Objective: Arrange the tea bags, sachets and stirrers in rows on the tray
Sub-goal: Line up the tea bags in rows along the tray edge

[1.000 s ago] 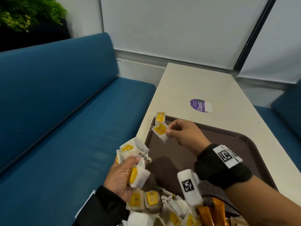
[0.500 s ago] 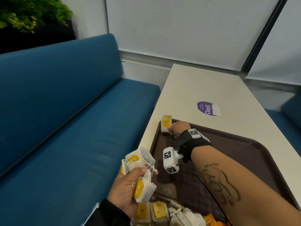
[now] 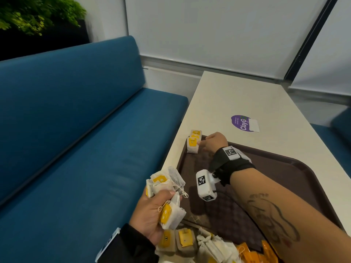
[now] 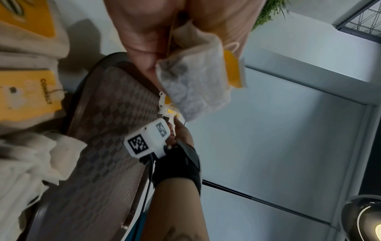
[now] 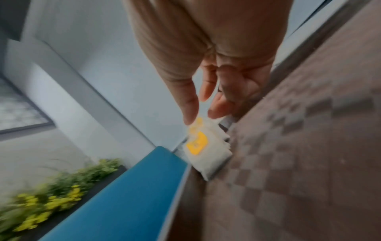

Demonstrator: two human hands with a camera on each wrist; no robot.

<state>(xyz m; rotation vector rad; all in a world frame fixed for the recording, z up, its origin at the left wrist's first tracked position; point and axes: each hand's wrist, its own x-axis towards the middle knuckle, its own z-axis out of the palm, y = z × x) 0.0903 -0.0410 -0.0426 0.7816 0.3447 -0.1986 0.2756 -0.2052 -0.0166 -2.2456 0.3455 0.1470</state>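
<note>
Two white paper tea bags with yellow tags (image 3: 193, 142) lie overlapping at the far left corner of the brown textured plastic tray (image 3: 296, 179), just under the right hand's (image 3: 213, 143) thumb and fingertips, which look slightly parted; whether they pinch the nearer bag I cannot tell. Light, soft and likely easy to tear, such bags are best pinched by an edge. Nearer, the left hand (image 3: 152, 215) clutches a bunch of tea bags (image 3: 167, 196), with loose bags and orange sachets (image 3: 254, 253) piled at the tray's near end.

A long pale cream rectangular table (image 3: 247, 95) carries a purple oval sticker (image 3: 244, 123) toward its far end. A blue upholstered bench (image 3: 76, 130) runs along its left edge, with a green leafy plant (image 3: 34, 14) behind the backrest.
</note>
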